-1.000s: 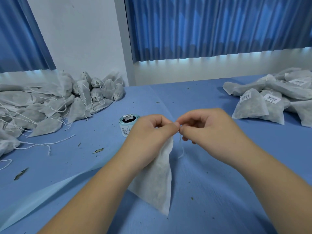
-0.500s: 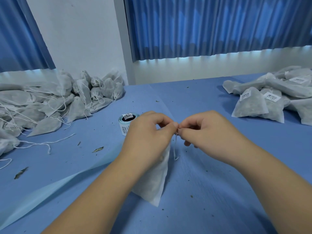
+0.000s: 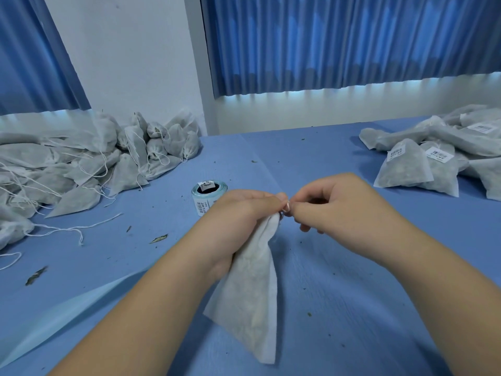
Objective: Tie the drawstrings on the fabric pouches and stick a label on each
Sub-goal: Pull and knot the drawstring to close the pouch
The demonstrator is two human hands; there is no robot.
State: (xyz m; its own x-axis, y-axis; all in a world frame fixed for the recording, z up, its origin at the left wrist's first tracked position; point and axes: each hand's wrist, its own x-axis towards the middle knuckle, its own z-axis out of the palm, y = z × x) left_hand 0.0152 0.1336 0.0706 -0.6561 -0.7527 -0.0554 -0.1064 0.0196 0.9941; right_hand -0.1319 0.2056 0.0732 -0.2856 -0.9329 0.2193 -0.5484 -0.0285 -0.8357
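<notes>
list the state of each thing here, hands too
pouch, held by its neck, no label showing
left hand, grips the pouch neck
right hand, pinches the string at the neck
string, mostly hidden between fingertips
label roll, on end on the table
left pile, strings loose, no labels showing
right pile, labels on several pouches

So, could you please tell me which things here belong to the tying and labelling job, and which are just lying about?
Job: pouch gripped by the left hand; its drawstring pinched by the right hand; label roll; unlabelled pouches on the left; labelled pouches on the right.
Lying about: leaf scraps on the table; blue curtains.
</notes>
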